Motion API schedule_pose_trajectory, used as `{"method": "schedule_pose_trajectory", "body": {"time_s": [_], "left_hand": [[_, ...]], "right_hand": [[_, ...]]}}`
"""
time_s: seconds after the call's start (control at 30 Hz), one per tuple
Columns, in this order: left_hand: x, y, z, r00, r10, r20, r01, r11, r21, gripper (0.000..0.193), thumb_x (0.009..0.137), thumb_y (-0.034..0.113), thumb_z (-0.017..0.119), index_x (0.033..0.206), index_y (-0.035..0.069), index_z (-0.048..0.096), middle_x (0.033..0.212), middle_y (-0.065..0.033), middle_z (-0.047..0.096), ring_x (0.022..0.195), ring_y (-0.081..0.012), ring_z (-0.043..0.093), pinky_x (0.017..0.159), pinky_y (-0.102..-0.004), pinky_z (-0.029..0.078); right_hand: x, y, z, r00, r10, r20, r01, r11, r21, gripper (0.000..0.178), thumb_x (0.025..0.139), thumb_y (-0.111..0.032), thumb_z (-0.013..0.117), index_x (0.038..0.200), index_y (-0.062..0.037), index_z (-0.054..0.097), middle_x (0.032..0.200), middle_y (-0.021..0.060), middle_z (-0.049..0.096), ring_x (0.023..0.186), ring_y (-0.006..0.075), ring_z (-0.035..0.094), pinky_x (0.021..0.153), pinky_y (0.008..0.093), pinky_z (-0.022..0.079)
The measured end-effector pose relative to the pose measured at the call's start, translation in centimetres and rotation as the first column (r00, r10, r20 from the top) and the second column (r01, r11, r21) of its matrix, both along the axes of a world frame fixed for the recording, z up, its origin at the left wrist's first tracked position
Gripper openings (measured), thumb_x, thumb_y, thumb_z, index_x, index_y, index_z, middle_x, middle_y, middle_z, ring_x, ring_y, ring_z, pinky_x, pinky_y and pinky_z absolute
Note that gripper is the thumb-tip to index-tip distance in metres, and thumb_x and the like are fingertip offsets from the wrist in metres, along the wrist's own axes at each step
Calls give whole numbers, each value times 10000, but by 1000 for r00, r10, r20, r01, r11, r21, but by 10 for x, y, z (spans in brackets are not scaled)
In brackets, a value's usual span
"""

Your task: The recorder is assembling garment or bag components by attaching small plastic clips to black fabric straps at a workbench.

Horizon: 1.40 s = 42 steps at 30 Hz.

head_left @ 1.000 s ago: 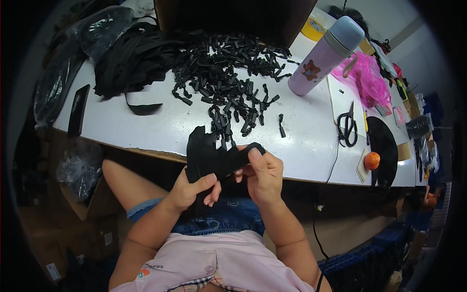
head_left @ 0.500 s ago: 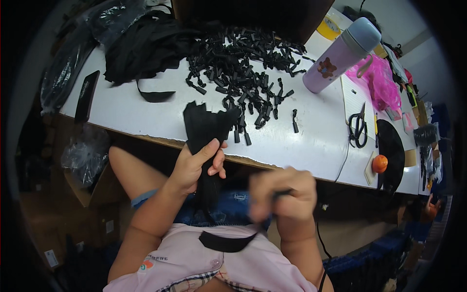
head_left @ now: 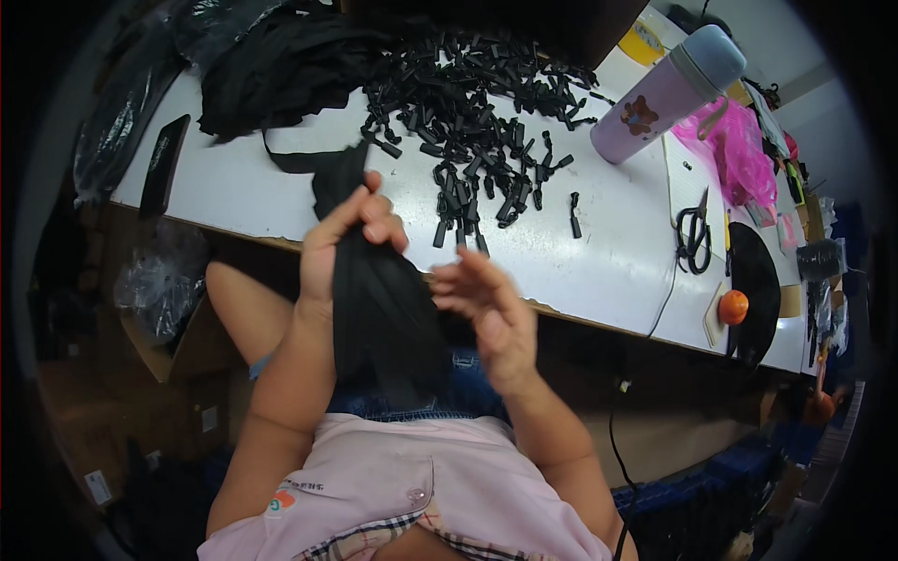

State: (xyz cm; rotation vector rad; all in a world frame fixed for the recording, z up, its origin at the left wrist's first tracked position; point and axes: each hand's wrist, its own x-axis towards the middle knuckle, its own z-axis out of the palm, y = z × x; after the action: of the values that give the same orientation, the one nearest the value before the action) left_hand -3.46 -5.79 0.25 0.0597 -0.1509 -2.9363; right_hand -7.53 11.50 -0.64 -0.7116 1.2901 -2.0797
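My left hand (head_left: 351, 229) is closed round a bundle of black fabric straps (head_left: 379, 309), gripped near the top. The straps hang down over my lap, and their upper ends stick out above my fingers, over the table edge. To the right of the bundle, my right hand (head_left: 496, 318) is a little blurred; its fingers are loosely bent and apart, with nothing visible in them. Beyond both hands, many small black plastic clips (head_left: 468, 140) lie heaped on the table. A larger pile of black straps (head_left: 281, 75) rests at the far left, with one loop trailing from it.
The white table (head_left: 599, 271) also bears a phone-like black slab (head_left: 164, 166) on the left. To the right stand a lilac bottle (head_left: 645, 107), black scissors (head_left: 693, 238), an orange fruit (head_left: 732, 307) and a pink plastic bag (head_left: 739, 159). Yellow tape (head_left: 641, 43) lies behind.
My right hand has moved up and left from my lap toward the bundle, and the strap it held no longer shows in it. My left hand has shifted left and tilted the bundle.
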Motion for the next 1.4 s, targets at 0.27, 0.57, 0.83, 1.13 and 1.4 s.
{"method": "schedule_pose_trajectory", "body": {"time_s": [0.27, 0.57, 0.83, 1.13, 1.4], "left_hand": [[0, 6, 8, 985, 163, -63, -171, 970, -171, 206, 883, 146, 350, 1055, 68, 432, 695, -36, 465, 648, -129, 495, 850, -396, 414], [12, 27, 18, 964, 265, -14, -247, 878, -411, 159, 876, 150, 370, 978, 52, 446, 620, -14, 406, 555, -111, 440, 722, -347, 464], [34, 17, 12, 952, 135, 275, 154, 563, -812, 254, 787, 165, 519, 873, -74, 523, 548, -42, 474, 467, -103, 446, 497, -229, 422], [27, 40, -17, 948, -100, 301, 301, 585, -753, 178, 794, 143, 551, 866, -18, 527, 680, -68, 532, 570, -113, 513, 515, -221, 438], [30, 51, -19, 966, 166, 198, 81, 534, -842, 204, 739, 52, 614, 907, 23, 502, 723, -20, 505, 612, -74, 479, 533, -194, 402]], "right_hand": [[26, -3, -19, 753, 370, 544, -320, 928, -189, 619, 818, -305, 496, 1303, -76, 186, 1112, 120, 431, 960, 144, 471, 692, 220, 445], [31, -20, -5, 949, -11, 316, -40, 987, 154, 489, 835, -217, 490, 1235, -24, 287, 979, 103, 493, 688, 87, 522, 529, 196, 432], [-45, -10, 26, 166, 16, -986, 696, 706, 129, 384, 701, -180, 605, 1047, -36, 521, 1059, 159, 512, 957, 306, 486, 790, 384, 399], [-38, 4, 19, 407, -84, -910, 617, 760, 205, 268, 686, -105, 618, 926, -10, 544, 923, 127, 536, 819, 242, 500, 702, 344, 401], [-11, 5, 19, 978, -123, -166, 163, 954, 252, 54, 756, -30, 593, 775, 13, 567, 659, 40, 562, 513, 58, 486, 465, 177, 393]]}}
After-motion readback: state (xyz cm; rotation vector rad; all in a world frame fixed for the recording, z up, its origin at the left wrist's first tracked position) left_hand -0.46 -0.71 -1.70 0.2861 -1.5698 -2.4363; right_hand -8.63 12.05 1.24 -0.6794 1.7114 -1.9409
